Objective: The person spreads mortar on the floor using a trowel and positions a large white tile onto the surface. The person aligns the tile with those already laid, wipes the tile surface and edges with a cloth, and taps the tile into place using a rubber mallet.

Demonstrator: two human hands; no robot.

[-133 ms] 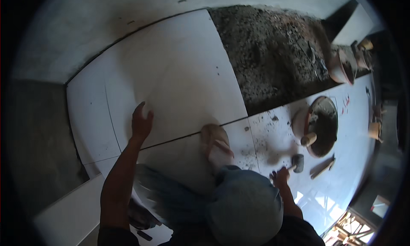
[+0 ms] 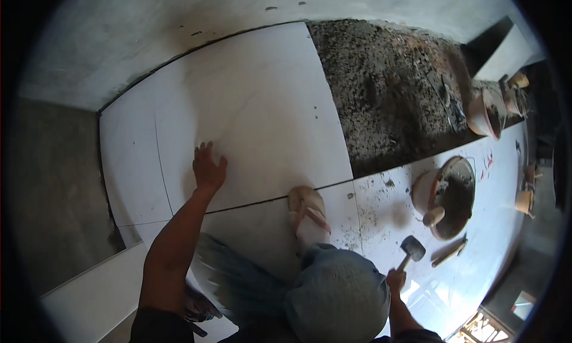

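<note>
My right hand (image 2: 395, 280) is closed round the handle of a rubber mallet (image 2: 413, 247); its dark head points up and away over the floor tiles at the right. My left hand (image 2: 210, 169) is spread, palm down, over a large white floor tile (image 2: 268, 98); whether it touches the surface I cannot tell. The tile's right edge borders a strip of rough, dark mortar bed (image 2: 393, 92). My sandalled foot (image 2: 307, 209) stands across the seam at the tile's near edge.
Right of me stands a bucket of mortar (image 2: 456, 194) with a wooden tool handle (image 2: 434, 216) jutting out. A hammer (image 2: 450, 252) lies beside it. Another bucket (image 2: 484, 116) sits by the mortar bed. A grey wall (image 2: 143, 51) bounds the far side.
The mallet's head has swung up and away from me, and my right fingers have closed round its handle. My left hand's fingers have spread. The whole view has shifted slightly.
</note>
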